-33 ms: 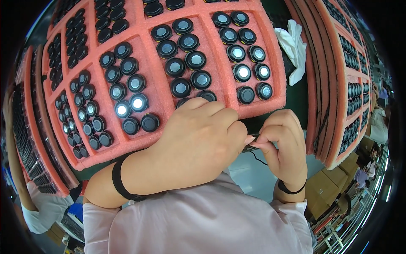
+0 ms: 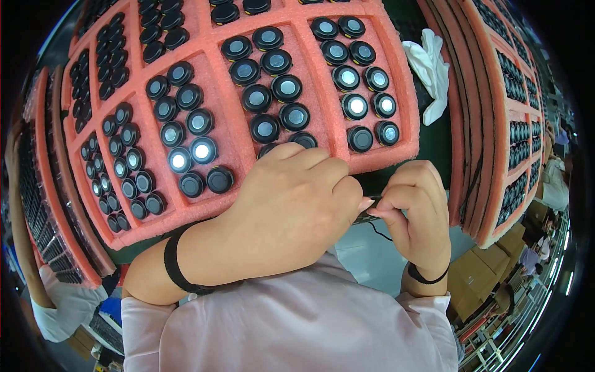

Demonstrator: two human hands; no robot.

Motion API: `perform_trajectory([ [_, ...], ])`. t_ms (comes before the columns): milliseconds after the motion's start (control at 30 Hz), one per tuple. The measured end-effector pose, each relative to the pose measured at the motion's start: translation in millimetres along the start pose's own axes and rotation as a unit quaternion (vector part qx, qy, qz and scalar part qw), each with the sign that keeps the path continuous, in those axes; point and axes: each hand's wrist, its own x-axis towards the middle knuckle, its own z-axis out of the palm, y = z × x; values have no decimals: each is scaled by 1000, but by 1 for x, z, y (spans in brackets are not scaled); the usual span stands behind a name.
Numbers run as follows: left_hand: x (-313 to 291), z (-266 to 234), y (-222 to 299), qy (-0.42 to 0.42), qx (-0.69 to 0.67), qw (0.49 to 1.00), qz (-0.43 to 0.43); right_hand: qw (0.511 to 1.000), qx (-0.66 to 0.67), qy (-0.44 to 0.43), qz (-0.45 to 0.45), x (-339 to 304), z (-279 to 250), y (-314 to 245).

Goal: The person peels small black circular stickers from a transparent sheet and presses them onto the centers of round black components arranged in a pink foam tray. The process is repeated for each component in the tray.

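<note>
My left hand (image 2: 304, 195) is closed in front of the near edge of a pink foam tray (image 2: 378, 160), its forearm crossing from the lower left. Close to its right, my right hand (image 2: 418, 201) is pinched, thumb against fingers. Between the fingertips of both hands a little of something small and dark shows; its kind is hidden. In the tray's compartments sit several round black parts (image 2: 219, 179) with flat centres, many of them silvery. My left hand partly covers the lowest parts of one compartment. A thin black cord (image 2: 381, 233) hangs beneath the fingers.
White gloves (image 2: 432, 74) lie right of the tray. Further right, stacked foam trays (image 2: 486, 136) hold more black parts, with cardboard boxes (image 2: 480, 273) below. More trays (image 2: 46, 204) stand at the left, where another person's arm (image 2: 25, 248) reaches up.
</note>
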Motion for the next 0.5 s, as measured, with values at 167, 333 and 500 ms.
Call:
perform_trajectory([
  [167, 2, -2, -1, 9, 3, 1000, -13, 999, 15, -4, -38, 4, -10, 6],
  [333, 8, 0, 0, -49, 10, 999, 14, 994, 55, 38, 85, 12, -23, 20],
  [500, 18, 14, 0, -43, 65, 994, 80, 962, 96, 29, 254, 24, -20, 37],
])
